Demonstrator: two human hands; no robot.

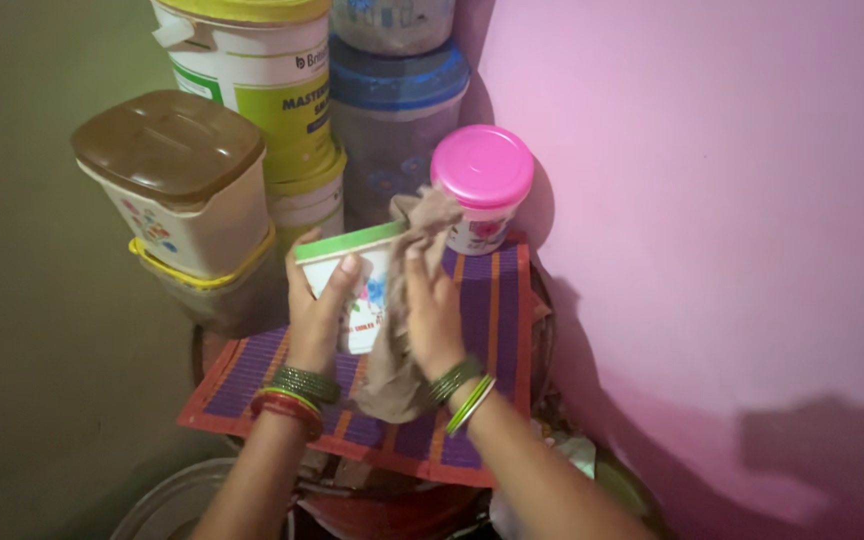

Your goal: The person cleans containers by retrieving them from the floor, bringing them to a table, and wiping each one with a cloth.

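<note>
Pink wall to the right and a dim greenish wall to the left frame a small stand covered by a striped mat (472, 300). Centre: a white tub (352, 290) with a green lid, held tilted above the mat. Left hand (317, 310) wraps the tub from its left side, fingers closed on the body, thumb up near the lid. Right hand (432, 310) presses a brownish cloth (397, 350) against the tub's right side, fingers flat and closed over the fabric, whose loose end hangs down toward the mat. Judged step: wiping the tub's outside; a further pass would call for turning the tub within the left grip while the cloth keeps contact. Just behind stands a pink-lidded jar (482, 190), near the cloth's upper end. Left of it, stacked containers: a brown-lidded box (177, 180), a yellow-and-white bucket (262, 80), a blue-lidded jar (397, 110). Open room lies toward the mat's near edge; behind, the crowded containers leave little clearance.
</note>
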